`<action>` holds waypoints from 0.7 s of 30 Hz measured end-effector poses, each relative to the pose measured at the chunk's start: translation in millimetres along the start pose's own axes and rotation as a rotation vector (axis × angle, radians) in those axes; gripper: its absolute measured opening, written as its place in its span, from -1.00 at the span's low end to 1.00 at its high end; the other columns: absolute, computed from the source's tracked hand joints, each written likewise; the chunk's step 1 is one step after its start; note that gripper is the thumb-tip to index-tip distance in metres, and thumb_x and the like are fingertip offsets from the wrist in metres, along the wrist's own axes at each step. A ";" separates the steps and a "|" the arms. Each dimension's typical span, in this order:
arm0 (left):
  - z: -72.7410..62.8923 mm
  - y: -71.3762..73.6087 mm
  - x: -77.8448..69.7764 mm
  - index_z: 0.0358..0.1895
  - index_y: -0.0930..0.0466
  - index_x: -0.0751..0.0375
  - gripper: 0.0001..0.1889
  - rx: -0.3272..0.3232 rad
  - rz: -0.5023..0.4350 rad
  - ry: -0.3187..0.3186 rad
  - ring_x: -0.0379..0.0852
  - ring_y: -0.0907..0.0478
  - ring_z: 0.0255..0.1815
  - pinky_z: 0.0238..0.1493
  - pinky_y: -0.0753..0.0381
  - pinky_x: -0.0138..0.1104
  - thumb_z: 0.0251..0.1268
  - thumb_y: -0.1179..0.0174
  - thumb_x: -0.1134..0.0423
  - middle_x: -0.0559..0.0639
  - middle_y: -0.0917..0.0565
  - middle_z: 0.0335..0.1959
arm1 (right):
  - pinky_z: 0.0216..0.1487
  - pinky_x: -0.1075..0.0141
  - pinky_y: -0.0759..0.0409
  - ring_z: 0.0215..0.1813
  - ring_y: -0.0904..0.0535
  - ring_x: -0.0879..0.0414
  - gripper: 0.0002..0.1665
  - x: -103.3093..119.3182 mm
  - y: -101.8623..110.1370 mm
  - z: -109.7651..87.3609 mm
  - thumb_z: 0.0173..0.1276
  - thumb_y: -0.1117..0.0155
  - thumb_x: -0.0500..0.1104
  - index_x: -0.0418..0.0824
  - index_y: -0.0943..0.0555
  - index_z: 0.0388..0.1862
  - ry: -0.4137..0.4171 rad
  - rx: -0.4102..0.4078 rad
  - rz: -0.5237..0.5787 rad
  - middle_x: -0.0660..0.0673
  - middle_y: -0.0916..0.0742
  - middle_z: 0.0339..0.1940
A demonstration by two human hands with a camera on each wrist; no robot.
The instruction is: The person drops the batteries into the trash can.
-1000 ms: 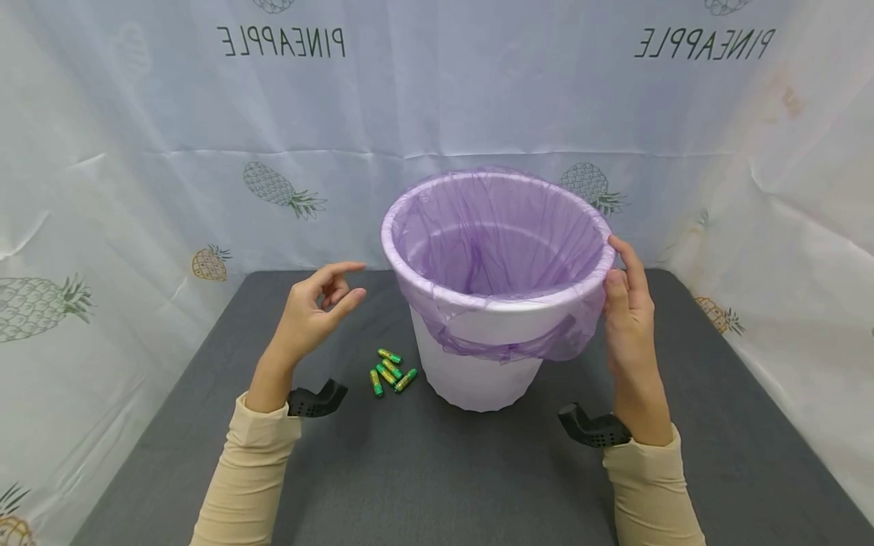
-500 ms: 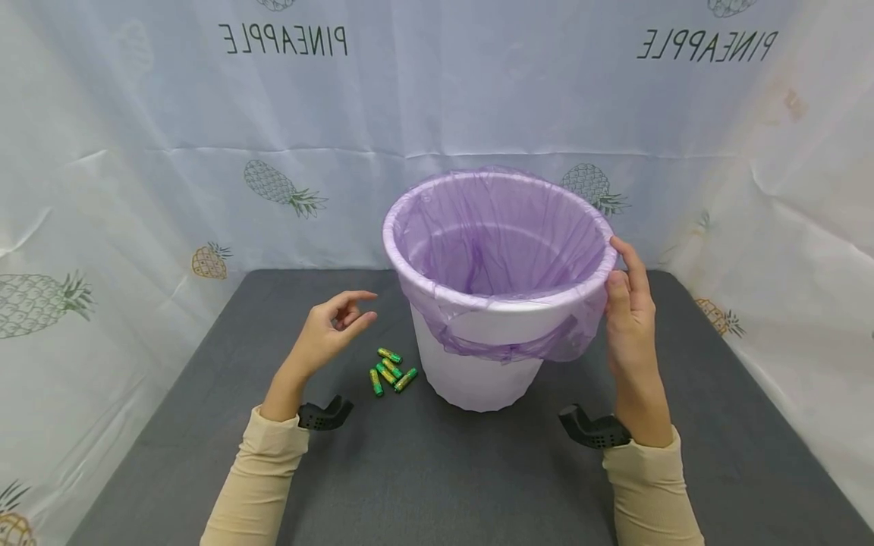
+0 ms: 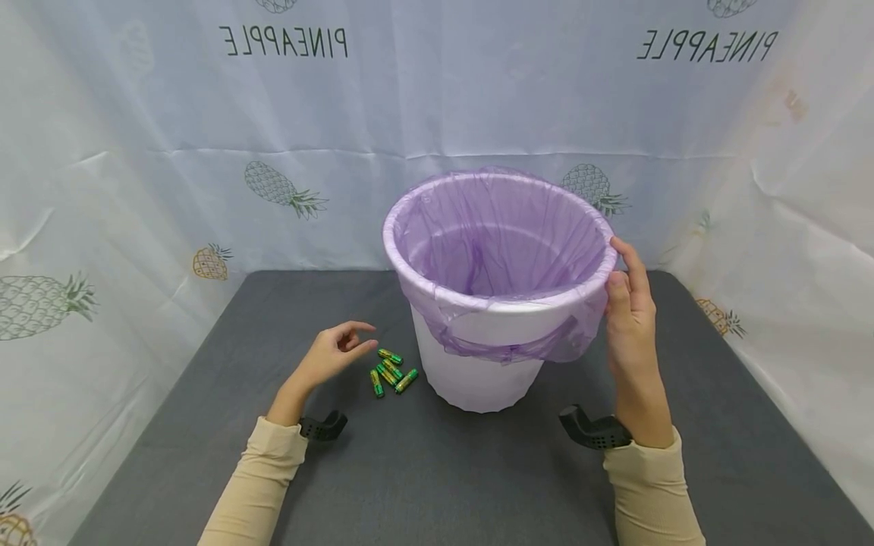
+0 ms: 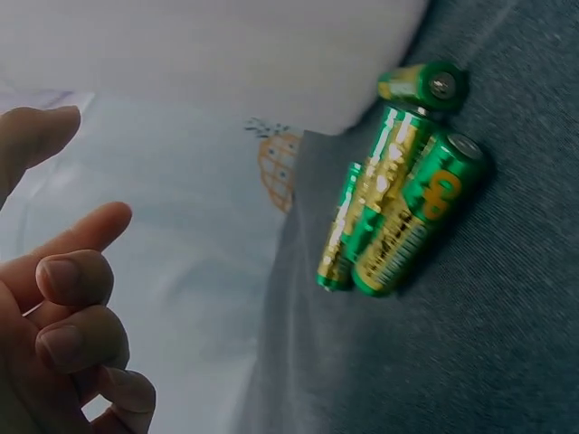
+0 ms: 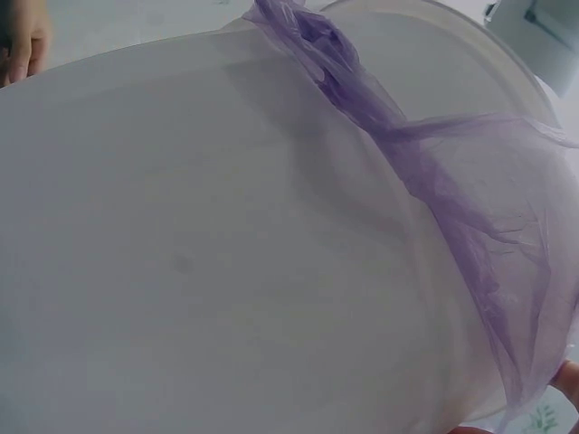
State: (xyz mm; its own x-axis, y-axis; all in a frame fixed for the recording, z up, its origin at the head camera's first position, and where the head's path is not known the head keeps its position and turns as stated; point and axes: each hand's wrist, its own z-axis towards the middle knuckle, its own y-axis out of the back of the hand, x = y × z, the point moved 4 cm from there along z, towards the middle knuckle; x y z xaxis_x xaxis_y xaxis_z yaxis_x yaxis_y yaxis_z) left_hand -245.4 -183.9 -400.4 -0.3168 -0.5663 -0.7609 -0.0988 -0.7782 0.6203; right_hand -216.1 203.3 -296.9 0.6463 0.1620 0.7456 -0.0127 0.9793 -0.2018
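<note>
My left hand (image 3: pixel 336 353) hovers just left of a small heap of green and gold batteries (image 3: pixel 389 371) on the dark tabletop. Its thumb and index finger are parted, the other fingers loosely bent, with nothing between them. In the left wrist view the batteries (image 4: pixel 398 190) lie close together, apart from the fingers. A white bin (image 3: pixel 478 379) stands upright, lined with a thin purple bag (image 3: pixel 501 235) folded over its rim. Against the right side of that rim, my right hand (image 3: pixel 631 326) rests its index fingertip and thumb; its other fingers are mostly hidden. The bag's overhang (image 5: pixel 507 226) hangs loosely.
The dark table (image 3: pixel 437 485) runs back to a pale curtain (image 3: pixel 437 91) printed with pineapples, which also closes off both sides. Each wrist wears a black camera mount, one at the left wrist (image 3: pixel 324 427) and one at the right wrist (image 3: pixel 594 428).
My left hand has come down and slightly right, from beside the bin's rim to beside the batteries. The right hand, bin and batteries have stayed put.
</note>
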 end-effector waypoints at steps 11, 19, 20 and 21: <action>2.4 -12.7 39.7 0.07 -0.58 0.26 -0.63 0.100 -0.015 0.038 -0.36 -0.09 -0.66 -0.50 -0.22 -0.43 0.30 -0.24 0.11 -0.10 -0.26 -0.62 | -0.30 0.55 -0.46 -0.34 -0.48 0.35 -0.53 -1.9 1.1 -0.1 0.51 -0.01 -0.12 -0.05 -0.38 0.37 -0.018 -0.036 -0.020 0.10 -0.57 -0.37; -3.9 -21.1 50.2 0.04 -0.59 0.31 -0.62 0.170 0.012 0.042 -0.39 -0.09 -0.67 -0.51 -0.25 -0.44 0.27 -0.27 0.12 -0.16 -0.27 -0.62 | -0.33 0.55 -0.44 -0.37 -0.46 0.36 -0.52 -3.7 2.1 -1.1 0.51 -0.01 -0.10 -0.04 -0.38 0.38 -0.026 -0.040 -0.034 0.11 -0.56 -0.39; -4.6 -21.3 51.0 0.04 -0.59 0.30 -0.62 0.173 0.014 0.042 -0.39 -0.10 -0.66 -0.50 -0.25 -0.45 0.26 -0.28 0.13 -0.17 -0.26 -0.62 | -0.33 0.55 -0.44 -0.37 -0.46 0.35 -0.52 -3.5 1.9 -1.2 0.51 -0.02 -0.10 -0.04 -0.38 0.38 -0.028 -0.044 -0.036 0.11 -0.56 -0.39; -5.1 -21.4 51.8 0.04 -0.59 0.30 -0.61 0.173 0.017 0.044 -0.39 -0.10 -0.65 -0.49 -0.25 -0.45 0.24 -0.30 0.13 -0.17 -0.26 -0.62 | -0.34 0.55 -0.43 -0.38 -0.46 0.35 -0.52 -3.3 1.8 -1.1 0.51 -0.02 -0.09 -0.04 -0.38 0.38 -0.029 -0.046 -0.037 0.11 -0.56 -0.40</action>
State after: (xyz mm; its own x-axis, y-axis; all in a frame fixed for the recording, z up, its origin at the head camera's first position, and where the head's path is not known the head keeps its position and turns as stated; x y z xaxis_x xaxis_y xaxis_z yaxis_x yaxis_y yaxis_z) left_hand -254.9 -198.0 -454.0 -0.2782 -0.5931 -0.7555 -0.2557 -0.7124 0.6535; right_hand -217.5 204.3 -300.4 0.6230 0.1296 0.7714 0.0467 0.9782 -0.2021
